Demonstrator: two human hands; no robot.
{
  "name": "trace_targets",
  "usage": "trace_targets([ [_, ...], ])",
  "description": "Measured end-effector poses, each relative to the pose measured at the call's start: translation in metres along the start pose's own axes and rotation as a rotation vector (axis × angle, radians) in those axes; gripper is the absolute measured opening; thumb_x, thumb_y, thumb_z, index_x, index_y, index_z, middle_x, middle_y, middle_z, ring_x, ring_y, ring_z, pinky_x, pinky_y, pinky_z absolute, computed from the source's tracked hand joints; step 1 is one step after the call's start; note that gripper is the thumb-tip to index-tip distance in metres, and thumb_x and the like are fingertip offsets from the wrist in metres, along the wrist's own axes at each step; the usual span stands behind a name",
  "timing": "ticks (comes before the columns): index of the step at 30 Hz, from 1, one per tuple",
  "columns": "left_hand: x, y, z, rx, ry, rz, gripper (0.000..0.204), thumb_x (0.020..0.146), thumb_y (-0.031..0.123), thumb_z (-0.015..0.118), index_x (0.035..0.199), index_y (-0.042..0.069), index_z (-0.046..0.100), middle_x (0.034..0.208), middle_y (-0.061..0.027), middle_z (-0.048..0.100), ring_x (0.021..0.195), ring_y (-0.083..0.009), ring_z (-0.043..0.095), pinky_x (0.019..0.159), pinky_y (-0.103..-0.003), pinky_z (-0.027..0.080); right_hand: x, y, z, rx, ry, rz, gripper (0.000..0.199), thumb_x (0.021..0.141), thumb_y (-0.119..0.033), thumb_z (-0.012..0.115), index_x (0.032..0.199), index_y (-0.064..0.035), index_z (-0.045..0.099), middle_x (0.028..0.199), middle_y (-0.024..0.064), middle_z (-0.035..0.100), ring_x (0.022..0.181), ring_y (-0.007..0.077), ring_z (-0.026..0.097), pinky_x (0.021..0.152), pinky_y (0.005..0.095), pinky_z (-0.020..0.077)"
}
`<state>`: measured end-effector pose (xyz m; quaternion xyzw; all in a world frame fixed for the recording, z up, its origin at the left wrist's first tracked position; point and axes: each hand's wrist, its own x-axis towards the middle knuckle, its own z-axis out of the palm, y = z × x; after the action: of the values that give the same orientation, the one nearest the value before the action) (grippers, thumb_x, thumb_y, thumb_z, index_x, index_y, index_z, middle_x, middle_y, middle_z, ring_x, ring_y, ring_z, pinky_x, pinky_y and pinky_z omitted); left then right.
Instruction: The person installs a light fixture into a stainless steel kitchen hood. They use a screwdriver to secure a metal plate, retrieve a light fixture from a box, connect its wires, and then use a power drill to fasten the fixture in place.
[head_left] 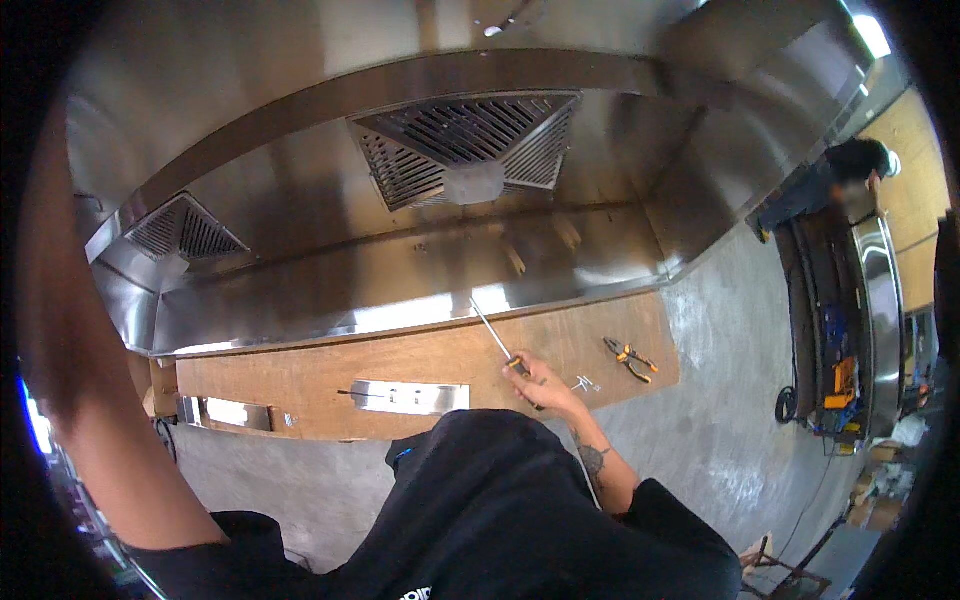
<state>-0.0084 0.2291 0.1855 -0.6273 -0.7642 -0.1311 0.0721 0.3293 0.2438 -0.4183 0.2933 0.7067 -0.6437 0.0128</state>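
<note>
My right hand (540,384) is closed around the handle of a screwdriver (490,325). Its long shaft points up and to the left, and the tip lies over the front lower edge of a large stainless steel hood (330,290). From the lower left my left arm (120,420) reaches up along the picture's edge; the hand itself is lost beyond the dark rim. Right of my right hand, a pair of pliers (630,358) with orange and black handles rests on a wooden board (540,335). Several small screws (583,383) lie between them.
Slatted vents (470,150) are set into the hood. A bent steel plate (430,399) and a second steel piece (235,414) lie on the board. Far right, a person (830,180) bends beside a long steel unit (882,310); a coiled black cable (787,404) lies on the floor.
</note>
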Motion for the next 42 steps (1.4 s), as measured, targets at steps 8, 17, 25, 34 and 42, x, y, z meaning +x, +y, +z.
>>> trace_targets([
  [8,0.006,0.025,-0.053,0.034,0.018,-0.092,0.061,0.103,0.053,0.056,0.129,-0.001,0.066,0.104,-0.0087,0.070,0.091,-0.0187,0.063,0.085,-0.036,0.050,-0.018,0.030,0.025,0.022,-0.091,0.073,0.051,0.102,-0.043,0.063,0.137,-0.0073,0.053,0.083,0.0029,0.061,0.064,0.0090,0.056,0.050,0.0273,0.0444],
  [17,-0.002,0.099,-0.094,0.063,-0.036,0.186,0.058,0.100,0.055,0.062,0.113,0.000,0.072,0.091,-0.0013,0.065,0.084,-0.0096,0.055,0.073,-0.030,0.046,-0.043,0.025,0.015,0.156,-0.070,-0.052,0.040,0.101,-0.034,0.067,0.126,-0.0060,0.056,0.083,0.0026,0.059,0.063,0.0105,0.056,0.055,0.0287,0.0478],
  [25,0.007,0.094,-0.071,-0.122,0.048,0.108,0.062,0.097,0.061,0.063,0.114,0.003,0.072,0.097,-0.0047,0.068,0.091,-0.0121,0.062,0.077,-0.029,0.048,-0.037,0.054,0.016,0.197,-0.049,0.006,0.041,0.101,-0.035,0.068,0.126,-0.0058,0.056,0.081,0.0009,0.059,0.060,0.0100,0.055,0.052,0.0277,0.0460],
  [34,0.044,0.052,-0.089,0.082,0.153,0.169,0.058,0.108,0.053,0.048,0.094,0.003,0.073,0.074,0.0009,0.058,0.070,-0.0093,0.052,0.062,-0.032,0.045,-0.039,0.050,0.023,0.152,-0.070,-0.037,0.038,0.101,-0.033,0.066,0.125,-0.0046,0.057,0.084,0.0015,0.061,0.062,0.0101,0.057,0.055,0.0281,0.0476],
  [42,0.007,0.129,-0.082,-0.097,0.065,0.030,0.072,0.097,0.072,0.052,0.092,0.003,0.070,0.081,-0.0030,0.058,0.079,-0.0149,0.052,0.069,-0.035,0.043,-0.049,0.044,0.016,0.167,-0.035,0.052,0.034,0.102,-0.028,0.066,0.123,-0.0039,0.056,0.083,0.0023,0.060,0.062,0.0097,0.056,0.054,0.0279,0.0475],
])
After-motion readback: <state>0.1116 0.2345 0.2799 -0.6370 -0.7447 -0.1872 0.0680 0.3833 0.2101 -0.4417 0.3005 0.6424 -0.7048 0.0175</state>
